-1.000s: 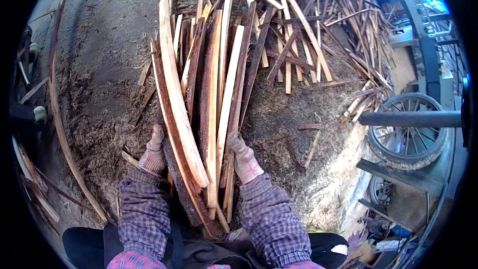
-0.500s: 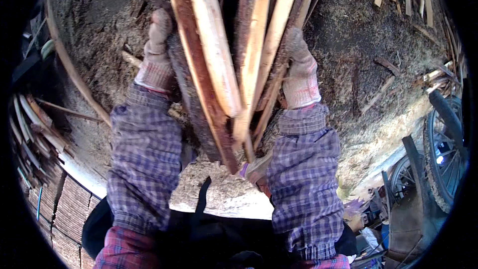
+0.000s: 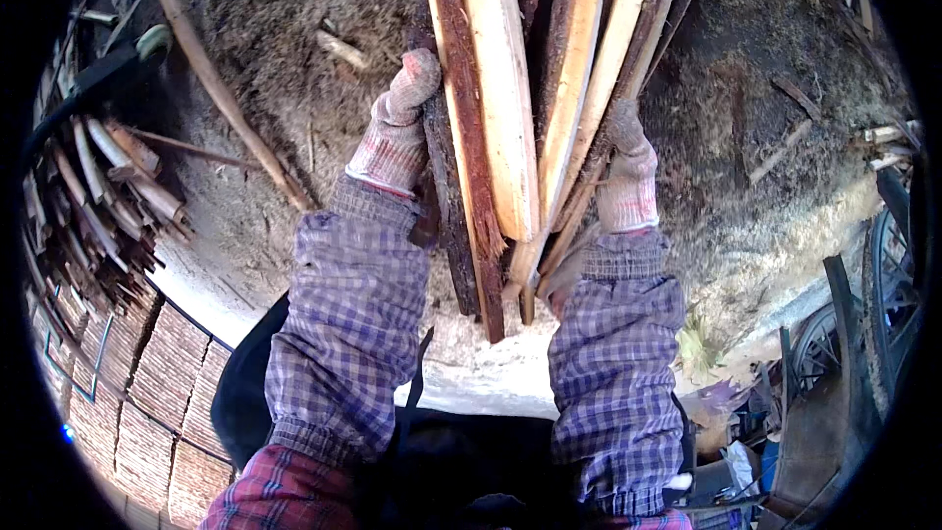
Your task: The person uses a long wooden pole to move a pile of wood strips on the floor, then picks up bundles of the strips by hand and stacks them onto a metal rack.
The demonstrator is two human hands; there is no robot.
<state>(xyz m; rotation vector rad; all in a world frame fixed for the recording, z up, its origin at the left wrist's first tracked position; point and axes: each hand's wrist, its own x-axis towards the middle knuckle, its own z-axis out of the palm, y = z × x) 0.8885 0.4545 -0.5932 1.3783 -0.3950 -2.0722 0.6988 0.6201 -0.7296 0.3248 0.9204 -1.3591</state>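
A bundle of long split wood strips [image 3: 503,98], pale on the cut faces and dark with bark on the outside, runs away from me and fans out at the far end. My left hand [image 3: 397,123], in a stained knit glove, is closed around its left side. Gripping the right side is my right hand [image 3: 628,172], gloved the same way. Most of the fingers are hidden behind the wood. The near ends of the strips lie unevenly between my forearms, which are in checked sleeve covers.
Sawdust-strewn ground [image 3: 265,29] surrounds the bundle. A long curved stick [image 3: 211,83] lies to the left, past a pile of cut wood pieces [image 3: 103,186]. Stacked ribbed blocks [image 3: 162,388] stand at lower left. A spoked wheel [image 3: 824,348] is at the right.
Both hands and the bundle sit further right in the picture, as does the ground at left. My hands are closer together, and the strips are bunched a little tighter.
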